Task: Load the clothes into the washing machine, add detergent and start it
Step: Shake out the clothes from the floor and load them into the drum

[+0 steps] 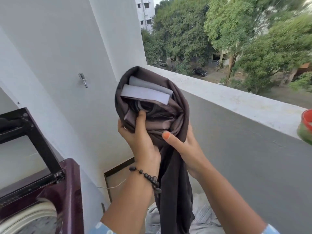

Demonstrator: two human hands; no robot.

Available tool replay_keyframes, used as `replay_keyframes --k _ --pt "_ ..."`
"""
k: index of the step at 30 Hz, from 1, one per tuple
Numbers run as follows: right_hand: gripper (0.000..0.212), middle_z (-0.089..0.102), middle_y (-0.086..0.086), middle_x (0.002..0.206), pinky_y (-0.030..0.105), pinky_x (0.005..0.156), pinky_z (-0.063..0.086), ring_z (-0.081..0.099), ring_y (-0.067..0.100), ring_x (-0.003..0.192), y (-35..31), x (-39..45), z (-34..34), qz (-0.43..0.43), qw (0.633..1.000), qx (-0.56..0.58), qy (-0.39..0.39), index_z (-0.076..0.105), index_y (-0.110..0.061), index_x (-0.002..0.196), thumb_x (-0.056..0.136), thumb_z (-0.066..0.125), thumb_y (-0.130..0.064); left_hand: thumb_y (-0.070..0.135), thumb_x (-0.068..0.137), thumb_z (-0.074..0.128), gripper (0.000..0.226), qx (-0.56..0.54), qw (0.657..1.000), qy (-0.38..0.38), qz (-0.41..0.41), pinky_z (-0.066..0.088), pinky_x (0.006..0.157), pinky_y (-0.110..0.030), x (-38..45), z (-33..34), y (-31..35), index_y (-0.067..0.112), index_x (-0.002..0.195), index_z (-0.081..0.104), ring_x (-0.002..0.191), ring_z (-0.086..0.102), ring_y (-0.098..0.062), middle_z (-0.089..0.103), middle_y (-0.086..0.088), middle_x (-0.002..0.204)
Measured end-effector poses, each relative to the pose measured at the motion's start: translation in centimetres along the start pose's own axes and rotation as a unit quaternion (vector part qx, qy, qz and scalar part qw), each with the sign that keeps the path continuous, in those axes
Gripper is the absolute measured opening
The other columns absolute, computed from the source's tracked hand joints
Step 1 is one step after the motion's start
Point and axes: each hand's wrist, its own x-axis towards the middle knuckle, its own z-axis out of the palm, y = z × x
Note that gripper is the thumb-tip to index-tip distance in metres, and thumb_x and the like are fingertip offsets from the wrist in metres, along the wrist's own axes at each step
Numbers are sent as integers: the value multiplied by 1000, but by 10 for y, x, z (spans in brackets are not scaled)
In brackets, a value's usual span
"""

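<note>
A white wall (55,48) fills the left side, and a low balcony wall (236,105) with a flat grey top runs across the right. Past it stand big green trees (236,31), a pale building (146,12) and a dark car (200,71) down on the ground.

The washing machine (70,191) sits in the bottom left corner. It is dark purple, and its black lid (33,132) stands open. A bit of the round white tub (30,215) shows inside.

A dark brown cloth (152,119) is held up in the air in the middle, to the right of the machine and not in it. Its top is bunched into a round bundle with pale grey strips folded inside. The rest hangs down in a long tail between the two arms.

The left hand (140,141) grips the bundle from the left, with its thumb pushed into the folds. The right hand (182,146) holds the cloth from the right, its fingers curled behind it and its orange-painted thumb pressed on the front.

A black bead bracelet (146,179) sits on the left wrist. A small metal hook (83,80) is fixed to the white wall. At the far right edge there is a blurry red and green thing (306,127).
</note>
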Motion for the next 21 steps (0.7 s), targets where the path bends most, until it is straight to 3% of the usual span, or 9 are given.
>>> replay_keyframes --k 4,8,11,14,16,18,20,21 --pt "63 68 3 122 48 101 49 65 24 113 0 3 -5 6 993 94 67 52 -23 131 75 79 -21 29 82 74 72 64 995 -80 -16 47 104 -44 -15 -19 -22 39 140 33 121 60 -14 57 6 136" --pt "55 70 10 115 45 97 52 66 30 108 -6 9 -23 -12 994 68 79 56 -17 127 78 71 2 43 70 83 90 176 970 -156 -62 45 107 -42 -20 -41 -25 43 140 27 122 59 -12 57 6 138" --pt "66 68 4 120 40 96 51 65 25 113 -15 16 -43 -35 997 -22 70 53 -23 133 77 71 8 49 66 84 109 255 944 -186 -93 41 109 -37 -19 -66 -10 44 147 10 124 55 -4 49 10 145" --pt "79 65 -11 123 33 99 49 62 7 112 -33 20 -63 -59 977 -202 27 51 -33 137 73 73 8 58 51 82 132 346 916 -203 -18 26 116 -36 -6 -79 26 53 146 -8 145 22 0 14 12 162" --pt "84 62 -19 123 28 100 47 59 -2 112 -43 23 -68 -68 945 -320 -16 50 -38 137 68 75 2 64 46 80 136 451 849 -261 87 15 120 -37 2 -74 49 55 145 -14 145 3 10 -2 18 161" --pt "84 62 -21 123 23 96 46 57 -6 112 -50 23 -64 -75 908 -406 -73 49 -41 135 61 75 -12 71 45 77 141 558 738 -345 159 2 121 -45 4 -61 62 55 141 -26 146 -9 5 -11 18 161" --pt "85 61 -18 123 18 93 45 57 -5 111 -57 22 -55 -78 880 -449 -136 46 -40 136 57 71 -19 75 44 76 147 648 620 -405 178 -11 118 -54 6 -47 64 52 137 -36 147 -21 -5 -15 14 162" --pt "88 60 -16 124 18 92 45 57 -2 111 -61 21 -49 -80 870 -457 -167 44 -39 137 57 72 -18 73 45 78 150 675 579 -424 172 -14 117 -57 8 -41 64 50 136 -39 148 -21 -8 -11 11 163"
